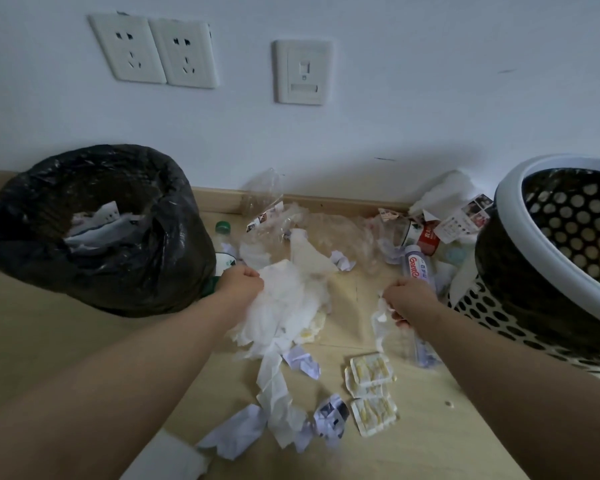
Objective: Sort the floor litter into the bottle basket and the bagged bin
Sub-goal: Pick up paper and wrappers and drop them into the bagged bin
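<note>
My left hand [241, 284] grips a big bunch of white tissue paper [284, 306] just right of the black-bagged bin [84, 230]. A long strip of the tissue trails down onto the floor. My right hand [407, 296] holds a clear plastic bottle [400, 341] by its top, close to the perforated bottle basket [555, 258] at the right. A green-capped bottle [222, 233] lies beside the bin. Another bottle with a red-lettered label [417, 266] lies near the basket.
Crumpled paper [238, 433], yellowish wrappers [371, 386], clear plastic film [329, 233] and printed scraps [461, 220] litter the wooden floor along the white wall. The bin holds some paper. Wall sockets [153, 51] sit above.
</note>
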